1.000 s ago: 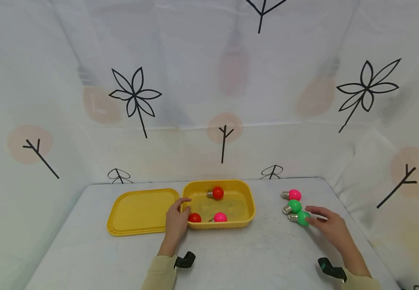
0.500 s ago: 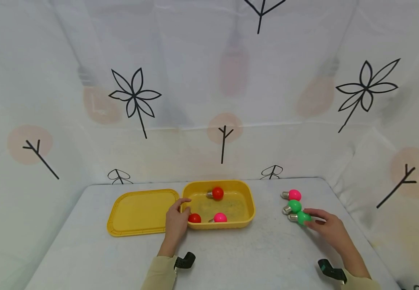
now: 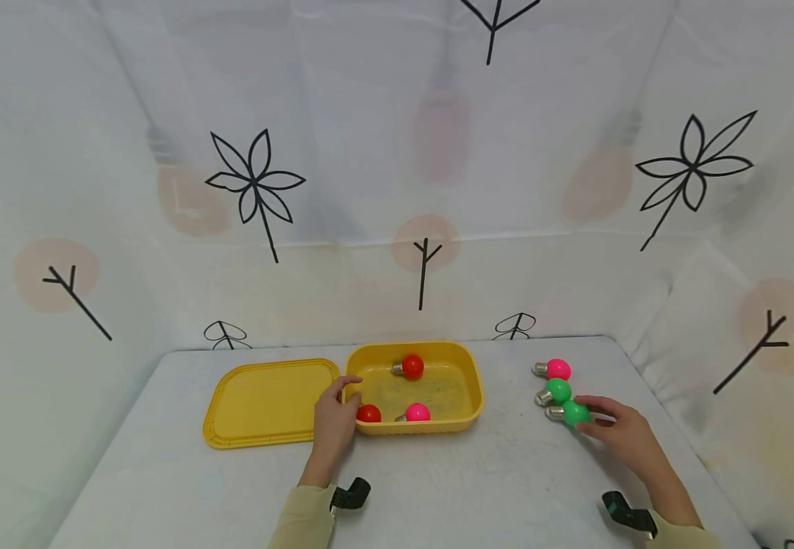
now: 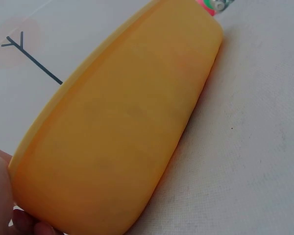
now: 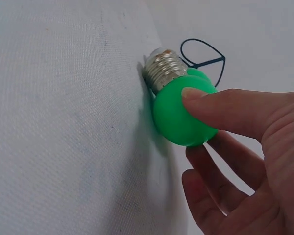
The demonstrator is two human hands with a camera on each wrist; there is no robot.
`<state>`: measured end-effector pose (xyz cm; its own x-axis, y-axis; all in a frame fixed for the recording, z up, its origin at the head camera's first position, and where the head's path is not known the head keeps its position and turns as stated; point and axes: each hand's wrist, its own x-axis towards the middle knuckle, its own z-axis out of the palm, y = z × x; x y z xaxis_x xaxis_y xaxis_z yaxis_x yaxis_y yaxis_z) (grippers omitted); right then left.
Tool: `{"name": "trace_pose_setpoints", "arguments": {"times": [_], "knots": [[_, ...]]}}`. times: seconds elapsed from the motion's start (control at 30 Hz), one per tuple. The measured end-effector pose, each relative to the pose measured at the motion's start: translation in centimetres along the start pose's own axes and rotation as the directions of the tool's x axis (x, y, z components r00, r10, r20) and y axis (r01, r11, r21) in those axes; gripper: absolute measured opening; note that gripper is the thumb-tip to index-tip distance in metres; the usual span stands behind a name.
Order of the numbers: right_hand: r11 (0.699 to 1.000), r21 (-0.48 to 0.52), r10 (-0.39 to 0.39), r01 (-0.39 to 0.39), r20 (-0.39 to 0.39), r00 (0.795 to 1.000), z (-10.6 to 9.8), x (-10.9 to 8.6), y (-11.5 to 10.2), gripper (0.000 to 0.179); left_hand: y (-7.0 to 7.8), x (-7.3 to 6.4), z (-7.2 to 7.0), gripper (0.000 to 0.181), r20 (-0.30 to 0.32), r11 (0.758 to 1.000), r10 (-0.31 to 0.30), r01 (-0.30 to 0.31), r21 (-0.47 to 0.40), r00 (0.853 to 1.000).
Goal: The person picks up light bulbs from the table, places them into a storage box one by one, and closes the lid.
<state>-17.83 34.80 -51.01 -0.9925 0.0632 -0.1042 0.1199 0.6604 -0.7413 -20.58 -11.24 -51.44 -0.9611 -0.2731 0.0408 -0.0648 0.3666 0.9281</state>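
My left hand (image 3: 333, 428) holds the left end of a yellow plastic box (image 3: 431, 428), fingers at its rim; in the left wrist view the box's long outer wall (image 4: 117, 122) fills the middle. Inside the box lie two red bulbs, one at the back (image 3: 413, 366) and one at the front left (image 3: 369, 412), and a pink bulb (image 3: 418, 412). On the right, my right hand (image 3: 626, 436) pinches the round globe of a green light bulb (image 5: 179, 115) between thumb and fingers. Its silver screw base points left, close over the table.
Just behind the pinched bulb lie a second green bulb (image 3: 559, 390) and a pink bulb (image 3: 558, 369). A flat yellow lid (image 3: 269, 404) rests left of the box, by my left hand. A patterned white cloth (image 3: 342, 290) rises behind the white table (image 3: 479, 488).
The right hand's fingers have closed in around the nearest green bulb, which stays about where it was. The left hand and the box have not moved.
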Motion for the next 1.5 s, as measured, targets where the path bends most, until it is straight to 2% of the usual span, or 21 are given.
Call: {"name": "trace_pose_setpoints", "arguments": {"times": [0.27, 0.57, 1.03, 1.5], "knots": [[0.999, 0.005, 0.033, -0.033, 0.018, 0.999, -0.07, 0.18, 0.09, 0.064, -0.02, -0.01, -0.04, 0.022, -0.002, 1.000, -0.004, 0.004, 0.003, 1.000], [1.000, 0.002, 0.010, -0.010, 0.007, 1.000, -0.08, 0.02, 0.07, 0.063, -0.08, 0.00, -0.03, 0.023, -0.001, 1.000, 0.001, -0.001, 0.000, 1.000], [1.000, 0.012, 0.020, -0.020, 0.007, 1.000, -0.12, -0.17, 0.02, 0.063, -0.02, -0.04, 0.02, 0.022, -0.009, 1.000, 0.002, -0.002, 0.005, 1.000], [1.000, 0.015, -0.022, 0.022, -0.005, 1.000, -0.16, -0.62, -0.42, 0.063, 0.00, -0.11, -0.03, 0.023, -0.004, 1.000, 0.006, -0.006, -0.002, 1.000]]}}
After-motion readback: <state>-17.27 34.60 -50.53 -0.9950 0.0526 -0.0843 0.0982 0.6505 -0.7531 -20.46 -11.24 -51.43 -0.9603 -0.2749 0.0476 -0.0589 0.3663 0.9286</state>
